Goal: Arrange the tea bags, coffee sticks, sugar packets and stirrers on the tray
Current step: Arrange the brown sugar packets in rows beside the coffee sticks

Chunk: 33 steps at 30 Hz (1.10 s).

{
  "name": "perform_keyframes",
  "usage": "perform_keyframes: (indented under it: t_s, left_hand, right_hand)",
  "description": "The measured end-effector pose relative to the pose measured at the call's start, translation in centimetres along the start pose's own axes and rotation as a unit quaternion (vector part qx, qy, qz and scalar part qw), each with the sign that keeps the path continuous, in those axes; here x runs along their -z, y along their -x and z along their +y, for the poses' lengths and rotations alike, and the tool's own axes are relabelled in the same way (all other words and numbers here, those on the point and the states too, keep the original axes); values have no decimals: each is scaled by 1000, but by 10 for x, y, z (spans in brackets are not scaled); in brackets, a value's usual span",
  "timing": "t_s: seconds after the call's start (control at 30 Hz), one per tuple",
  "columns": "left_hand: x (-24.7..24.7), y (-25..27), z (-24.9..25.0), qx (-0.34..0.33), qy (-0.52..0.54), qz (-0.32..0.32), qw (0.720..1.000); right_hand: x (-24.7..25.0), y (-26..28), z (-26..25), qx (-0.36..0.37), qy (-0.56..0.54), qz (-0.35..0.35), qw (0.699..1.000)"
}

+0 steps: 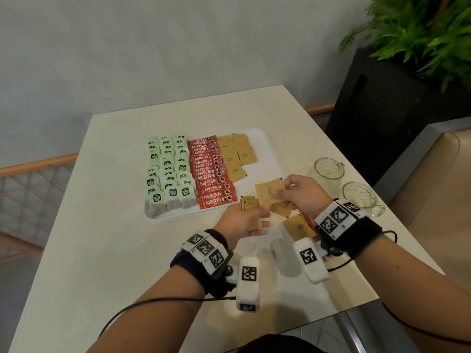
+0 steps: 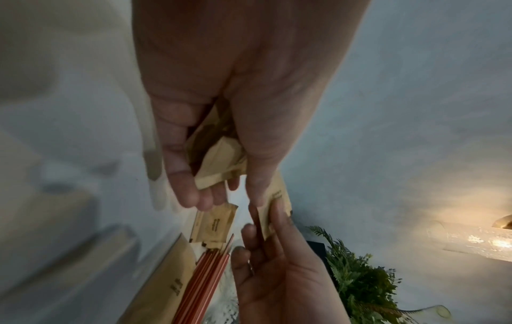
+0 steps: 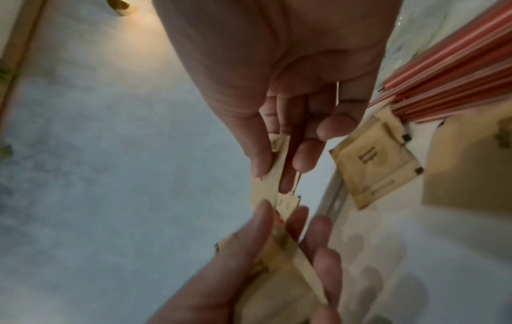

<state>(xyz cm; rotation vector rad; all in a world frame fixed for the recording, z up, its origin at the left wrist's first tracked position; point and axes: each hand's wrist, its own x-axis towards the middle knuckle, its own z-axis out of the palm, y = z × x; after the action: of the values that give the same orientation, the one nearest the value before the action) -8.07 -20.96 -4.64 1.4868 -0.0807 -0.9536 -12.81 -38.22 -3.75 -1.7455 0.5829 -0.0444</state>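
A white tray [image 1: 275, 159] holds rows of green-labelled tea bags [image 1: 168, 171], red coffee sticks [image 1: 211, 174] and brown sugar packets [image 1: 237, 155]. Above the tray's near right corner, my left hand [image 1: 244, 220] grips a stack of brown sugar packets [image 2: 219, 162]. My right hand [image 1: 298, 192] pinches a single sugar packet [image 1: 267, 192] by its edge, right beside the stack. Loose sugar packets [image 1: 298, 226] lie on the table under my right wrist, next to red-and-white stirrers [image 3: 454, 74].
Two empty glass mugs [image 1: 328, 171] [image 1: 362, 197] stand to the right of the tray near the table's right edge. A black planter [image 1: 382, 115] with a fern stands beyond the far right corner. The table's left half is bare.
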Motion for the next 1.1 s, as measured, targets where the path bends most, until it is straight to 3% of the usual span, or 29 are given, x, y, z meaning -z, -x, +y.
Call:
perform_keyframes:
  t_s: [0.13, 0.23, 0.37, 0.5, 0.6, 0.7, 0.77, 0.9, 1.0, 1.1]
  left_hand:
    - [2, -4, 8, -42, -18, 34, 998]
    - [14, -9, 14, -90, -134, 62, 985]
    - [31, -19, 26, -161, -364, 65, 915]
    - [39, -35, 47, -186, -426, 61, 883]
    - [49, -55, 65, -192, -471, 95, 856]
    - [61, -75, 83, -196, -563, 167, 785]
    - [64, -84, 90, -184, -629, 176, 734]
    - [62, -102, 95, -124, -725, 114, 667]
    - [57, -110, 95, -90, -764, 92, 633]
    - [55, -113, 94, -87, -773, 93, 621]
  right_hand:
    - [-8, 1, -3, 9, 19, -36, 999]
    - [-9, -1, -4, 17, 58, -59, 996]
    - [-10, -12, -8, 56, 123, -46, 990]
    - [-13, -29, -20, 80, 183, -37, 979]
    - [-13, -49, -26, 79, 213, -31, 973]
    - [-13, -76, -26, 35, 225, 25, 973]
    - [-14, -94, -24, -5, 211, 58, 976]
    - [-22, -119, -21, -65, 200, 65, 976]
    - [-25, -132, -23, -81, 195, 64, 975]
    - [-25, -139, -22, -101, 184, 51, 976]
